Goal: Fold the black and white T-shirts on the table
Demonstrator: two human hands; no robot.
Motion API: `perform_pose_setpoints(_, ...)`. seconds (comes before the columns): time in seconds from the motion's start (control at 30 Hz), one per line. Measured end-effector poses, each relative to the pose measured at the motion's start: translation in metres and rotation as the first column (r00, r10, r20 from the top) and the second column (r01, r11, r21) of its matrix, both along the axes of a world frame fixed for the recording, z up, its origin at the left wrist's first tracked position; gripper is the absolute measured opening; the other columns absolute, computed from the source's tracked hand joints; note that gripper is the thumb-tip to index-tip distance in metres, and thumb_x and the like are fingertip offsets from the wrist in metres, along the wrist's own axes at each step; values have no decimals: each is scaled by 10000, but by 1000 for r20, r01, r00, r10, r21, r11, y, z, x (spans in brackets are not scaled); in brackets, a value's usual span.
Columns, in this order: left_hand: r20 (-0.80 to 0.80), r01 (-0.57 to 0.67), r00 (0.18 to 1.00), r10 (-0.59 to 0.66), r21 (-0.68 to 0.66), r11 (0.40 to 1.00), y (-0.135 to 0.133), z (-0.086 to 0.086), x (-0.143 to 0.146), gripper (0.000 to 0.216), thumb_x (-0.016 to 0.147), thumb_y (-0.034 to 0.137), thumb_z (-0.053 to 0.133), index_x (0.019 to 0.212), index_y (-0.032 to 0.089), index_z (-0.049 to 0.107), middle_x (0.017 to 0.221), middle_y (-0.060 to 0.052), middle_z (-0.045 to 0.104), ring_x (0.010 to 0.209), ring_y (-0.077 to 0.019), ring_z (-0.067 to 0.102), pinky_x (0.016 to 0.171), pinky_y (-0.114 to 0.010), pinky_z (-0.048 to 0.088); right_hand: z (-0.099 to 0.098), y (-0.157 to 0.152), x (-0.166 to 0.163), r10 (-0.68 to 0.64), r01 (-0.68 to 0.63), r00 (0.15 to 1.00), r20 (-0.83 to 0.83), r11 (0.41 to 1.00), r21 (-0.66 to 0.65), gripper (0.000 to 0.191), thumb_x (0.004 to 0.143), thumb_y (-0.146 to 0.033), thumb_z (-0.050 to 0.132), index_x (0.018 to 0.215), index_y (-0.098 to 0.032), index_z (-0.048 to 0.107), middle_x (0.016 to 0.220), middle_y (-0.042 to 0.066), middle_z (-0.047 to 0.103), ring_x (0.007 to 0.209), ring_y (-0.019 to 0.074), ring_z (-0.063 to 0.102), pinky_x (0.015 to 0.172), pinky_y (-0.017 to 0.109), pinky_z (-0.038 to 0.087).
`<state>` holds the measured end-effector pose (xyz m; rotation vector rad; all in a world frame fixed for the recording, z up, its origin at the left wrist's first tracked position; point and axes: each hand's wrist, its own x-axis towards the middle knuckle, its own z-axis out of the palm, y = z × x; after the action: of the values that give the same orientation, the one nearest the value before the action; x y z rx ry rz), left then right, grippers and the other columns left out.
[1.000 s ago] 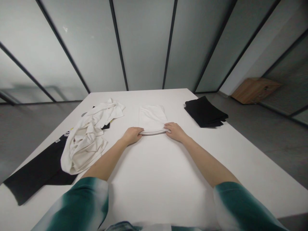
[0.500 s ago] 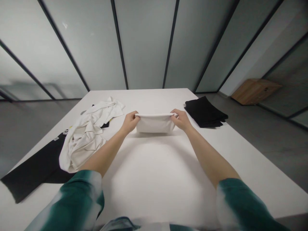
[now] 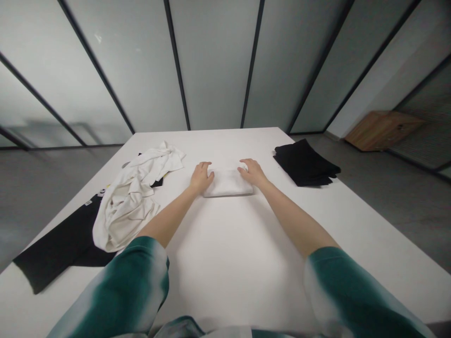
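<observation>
A folded white garment (image 3: pixel 229 184) lies flat as a small rectangle in the middle of the white table. My left hand (image 3: pixel 202 178) is at its left edge, thumb and fingers apart. Over its right edge is my right hand (image 3: pixel 252 172), also with thumb and fingers spread. Both hands touch or nearly touch the cloth, and neither grips it. What kind of garment it is cannot be made out from the folded shape.
Left of my arm, a crumpled white garment (image 3: pixel 130 202) lies over black clothing (image 3: pixel 59 241) with some pale print. A stack of folded black garments (image 3: pixel 305 164) sits at the right. Frosted glass panels (image 3: pixel 214 61) stand behind the table (image 3: pixel 239 267); a wooden cabinet (image 3: pixel 384 130) is beyond it.
The white cloth, held up by its upper edge in both hands, has come down flat on the table. My fingers have let go of it and spread, and the hands have moved closer together.
</observation>
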<state>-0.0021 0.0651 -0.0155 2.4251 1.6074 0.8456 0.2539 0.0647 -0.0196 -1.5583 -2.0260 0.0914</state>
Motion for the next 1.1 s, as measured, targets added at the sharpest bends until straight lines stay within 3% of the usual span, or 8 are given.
perform_pose_setpoints(0.07,-130,137,981,-145,-64,988,-13,-5,4,526,912,399,509,1381,160,496,1459,-154,488,1376,-292,416,1151,-447,315,-6,-15,-6,85,-80,992,98,995,-59,500,917,-472,517,1336,-210,589,1420,135,545,1339,327,447,1112,492,331)
perform_pose_setpoints(0.13,-231,184,949,-216,-151,971,-23,-11,5,580,919,507,501,1416,210,476,1544,-128,403,1446,-314,320,1172,-497,263,-14,-30,-10,130,-104,976,173,983,-148,550,914,-530,521,1372,-227,563,1500,129,468,1413,342,362,1140,506,287)
perform_pose_setpoints(0.3,-271,157,938,-215,-220,963,-34,-22,1,608,961,565,395,1454,213,446,1602,-125,301,1494,-295,220,1189,-506,225,-33,-51,-8,91,-54,978,188,980,-193,563,959,-542,435,1416,-223,516,1563,141,372,1456,318,303,1139,506,298)
perform_pose_setpoints(0.53,-205,176,955,-214,-187,966,-31,-24,-3,634,939,583,435,1412,163,486,1572,-157,354,1474,-305,271,1184,-488,258,-40,-50,0,27,-19,997,68,993,-116,511,942,-501,485,1351,-208,568,1494,145,468,1383,290,416,1120,483,336)
perform_pose_setpoints(0.7,-72,116,990,-124,-102,988,-26,-32,-8,539,928,522,491,1337,174,531,1496,-147,460,1405,-279,390,1156,-462,326,-48,-40,10,-160,158,983,-85,987,-38,420,932,-456,477,1221,-201,644,1248,140,638,1183,287,566,1032,463,418)
perform_pose_setpoints(0.83,91,-6,996,11,-54,999,-20,-32,-14,439,959,436,435,1282,162,549,1350,-147,577,1289,-265,498,1109,-454,381,-45,-39,11,-318,312,945,-75,947,-81,424,903,-519,494,1079,-199,707,1080,143,668,1067,301,604,979,456,441)
perform_pose_setpoints(0.97,215,-127,967,140,-72,989,-13,-32,-20,403,959,395,418,1249,156,563,1289,-156,611,1236,-279,535,1086,-474,396,-33,-45,3,-349,349,937,31,920,-181,531,891,-595,476,1064,-153,713,1145,229,624,1127,397,549,966,552,410)
perform_pose_setpoints(1.1,251,-144,954,167,-106,984,-8,-36,-21,386,952,384,419,1221,163,584,1262,-148,629,1219,-279,551,1069,-470,412,-29,-45,-1,-305,319,947,98,920,-228,531,877,-587,505,1087,-137,691,1224,244,591,1156,425,521,971,569,397)
